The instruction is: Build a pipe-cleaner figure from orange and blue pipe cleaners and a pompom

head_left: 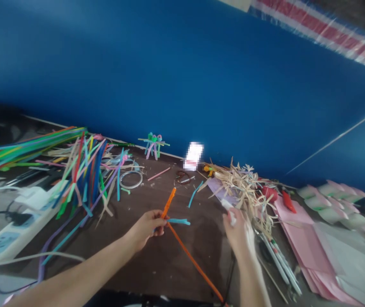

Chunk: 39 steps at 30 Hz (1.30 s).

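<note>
My left hand [145, 228] is closed in a pinch on a long orange pipe cleaner [185, 247] that slants from near the table's front edge up to the middle of the table. A short blue piece [179, 221] crosses the orange one at my fingertips. My right hand [238, 232] is closed round a small white object [232, 218] that I cannot make out. It sits just left of a pile of tan straw strips [248, 187].
Several coloured pipe cleaners [83, 170] lie heaped at the left, beside a white power strip [12, 230] with cables. A small pipe-cleaner figure [153, 145] stands by the blue wall. Pink paper sheets [300, 238], pens [278, 256] and pale folded pieces [332, 200] cover the right.
</note>
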### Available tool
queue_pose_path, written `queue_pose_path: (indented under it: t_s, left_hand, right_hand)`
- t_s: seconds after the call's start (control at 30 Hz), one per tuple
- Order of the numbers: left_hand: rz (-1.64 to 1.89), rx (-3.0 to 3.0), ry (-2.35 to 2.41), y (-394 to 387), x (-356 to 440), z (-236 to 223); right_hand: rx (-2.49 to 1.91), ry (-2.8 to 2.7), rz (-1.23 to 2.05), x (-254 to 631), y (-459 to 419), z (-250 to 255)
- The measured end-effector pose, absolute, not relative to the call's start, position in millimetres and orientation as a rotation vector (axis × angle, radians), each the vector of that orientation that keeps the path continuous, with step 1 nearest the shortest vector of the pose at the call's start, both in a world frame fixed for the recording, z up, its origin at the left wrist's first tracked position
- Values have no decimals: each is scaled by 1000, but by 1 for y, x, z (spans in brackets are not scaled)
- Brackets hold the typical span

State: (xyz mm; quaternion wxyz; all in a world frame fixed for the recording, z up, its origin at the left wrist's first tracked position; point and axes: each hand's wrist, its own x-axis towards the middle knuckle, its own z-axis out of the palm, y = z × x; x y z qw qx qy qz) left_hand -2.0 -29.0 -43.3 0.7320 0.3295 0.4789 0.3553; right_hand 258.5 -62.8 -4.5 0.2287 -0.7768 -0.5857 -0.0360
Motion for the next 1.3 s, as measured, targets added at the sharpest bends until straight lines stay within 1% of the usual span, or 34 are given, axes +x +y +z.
queue_pose_path:
  t_s: [0.03,0.13,0.17,0.2,0.3,0.37,0.47,0.57,0.7,0.8,0.9,1.0,1.3]
  left_hand:
    - [793,721,1055,-30,-2,-42]
    - [804,730,1056,-31,-2,-40]
    - [805,735,1056,-31,-2,-40]
    - [805,738,1054,-31,-2,-39]
    - [811,728,1032,-32,-3,-39]
    - [809,743,1032,-32,-3,-38]
    - [816,819,1061,-34,-1,-38]
    - [838,890,1059,-35,2,-38]
    - [856,884,1042,-37,3,-39]
    - [840,899,1045,-36,1,-39]
    - [753,905,993,-33,-3,-37]
    - [677,914,965,-31,-6,-37]
    - [602,934,983,-26,-8,-41]
  right_hand:
    - [-1998,-1675,39,244,-67,0]
    - [-1657,-2029,588,201,-76,6]
    - [-1594,-2095,672,190,-77,6]
    - [-1591,-2103,664,182,-76,6]
    - [-1638,-1898,392,171,-70,7]
    - [-1559,-1837,277,168,-64,10]
    - [-1433,-2017,288,158,-57,12]
    - [-1530,-2148,303,146,-55,4]
    - [-1648,-2137,324,137,-53,-9]
    - [-1634,-2130,357,137,-53,-12]
    - [-1608,-2133,363,138,-54,-11]
    - [-1595,-2127,343,138,-55,-11]
    - [-1570,-2221,221,137,-57,-13]
